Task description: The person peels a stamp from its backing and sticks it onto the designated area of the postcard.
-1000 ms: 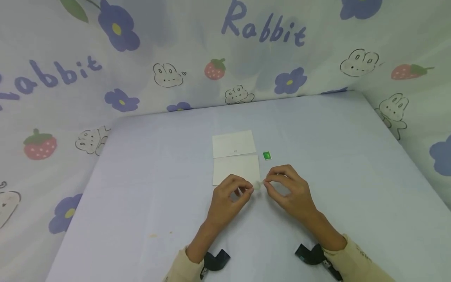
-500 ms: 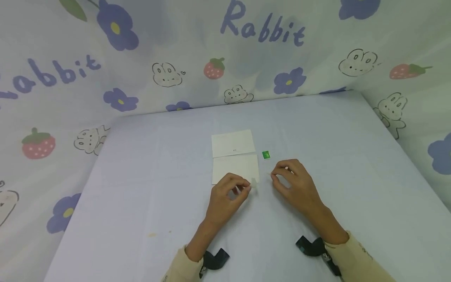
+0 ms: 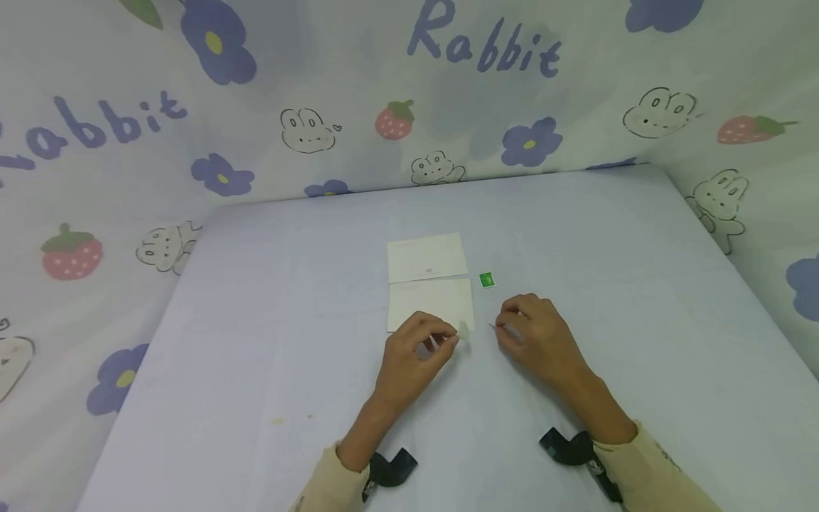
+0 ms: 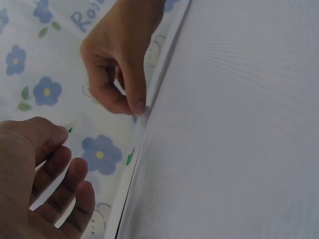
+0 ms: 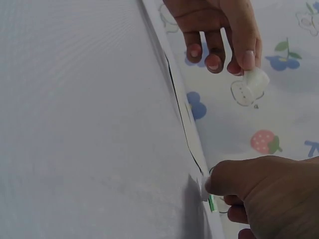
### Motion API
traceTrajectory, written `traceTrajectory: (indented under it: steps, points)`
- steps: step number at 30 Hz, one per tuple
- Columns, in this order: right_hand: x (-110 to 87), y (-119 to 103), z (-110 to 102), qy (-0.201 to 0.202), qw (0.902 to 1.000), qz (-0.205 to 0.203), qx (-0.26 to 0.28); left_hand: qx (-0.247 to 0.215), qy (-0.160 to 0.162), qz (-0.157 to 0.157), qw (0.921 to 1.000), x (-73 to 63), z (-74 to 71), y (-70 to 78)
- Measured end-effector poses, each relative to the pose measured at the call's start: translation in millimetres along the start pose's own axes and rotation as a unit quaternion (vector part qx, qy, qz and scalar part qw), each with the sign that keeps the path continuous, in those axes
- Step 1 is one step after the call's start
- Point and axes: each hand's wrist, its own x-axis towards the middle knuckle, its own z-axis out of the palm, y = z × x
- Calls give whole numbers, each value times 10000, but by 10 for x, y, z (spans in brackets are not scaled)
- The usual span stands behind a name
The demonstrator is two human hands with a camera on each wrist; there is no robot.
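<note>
My left hand (image 3: 419,359) pinches a small, pale, see-through piece (image 3: 463,331) between thumb and forefinger. In the right wrist view this piece (image 5: 256,82) looks like a short white curled strip. To the right, my right hand (image 3: 537,341) pinches a thin pale sliver (image 5: 205,191), low over the table; its kind cannot be made out. The hands are apart, with a gap between their fingertips. Just beyond them lies a white card (image 3: 431,302) with a crease across its middle. A small green stamp-like square with a white border (image 3: 488,279) lies right of the card.
A white cloth covers the table (image 3: 288,306). A patterned curtain (image 3: 358,85) with rabbits, flowers and strawberries stands behind and at both sides. Dark wrist mounts (image 3: 392,469) sit below each forearm. Small yellowish marks (image 3: 277,422) show at the front left.
My right hand has drawn away from the left to the right, carrying the thin sliver, and then lowered slightly. My left hand has stayed nearly in place with its pale piece.
</note>
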Motion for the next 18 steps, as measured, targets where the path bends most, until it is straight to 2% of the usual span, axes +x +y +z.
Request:
traceTrajectory:
  steps: [7,11,14,16,18]
  points:
    - [0,-18,-30,-308,9995,101,53,-108,-35,-17,9999,-3,9,3]
    - [18,-39,-66,-123,9975,418,565,-106,-91,-159,9998,0,5,4]
    - [26,-84,-76,176,9884,840,1249,-64,-116,-189,9997,0,-3,6]
    - [36,-128,-83,315,9779,1084,1761,-47,-89,-88,9999,0,-7,6]
    - [47,-176,-83,286,9647,1261,2294,-31,-88,28,10000,-3,-12,4]
